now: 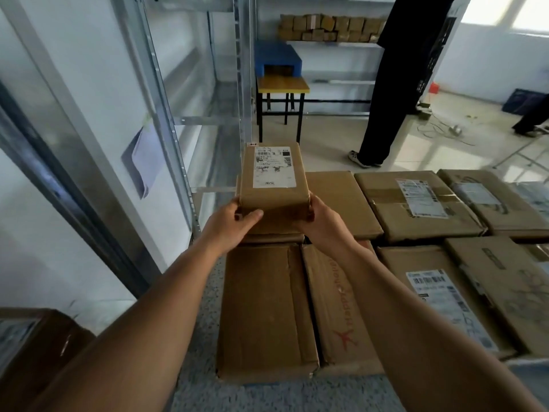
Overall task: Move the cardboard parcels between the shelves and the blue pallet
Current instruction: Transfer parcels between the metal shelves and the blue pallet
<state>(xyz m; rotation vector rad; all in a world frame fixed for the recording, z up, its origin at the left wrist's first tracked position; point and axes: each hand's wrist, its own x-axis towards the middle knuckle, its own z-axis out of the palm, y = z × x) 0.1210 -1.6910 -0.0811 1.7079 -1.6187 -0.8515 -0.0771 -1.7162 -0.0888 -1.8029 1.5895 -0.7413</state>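
A small cardboard parcel (273,176) with a white shipping label sits between both my hands, above the other parcels. My left hand (230,223) grips its near left corner, thumb lying across the front face. My right hand (320,218) grips the near right corner. Under and around it, several flat cardboard parcels (264,310) lie side by side on the pallet, of which only a thin blue edge (525,362) shows at the lower right. The metal shelves (166,93) stand to the left.
A person in black (395,84) stands behind the parcels at the right. A yellow-topped table (282,84) carries a blue box. Small parcels fill a far shelf (329,28). Another brown box (32,346) sits at the lower left. Cables lie on the floor at the far right.
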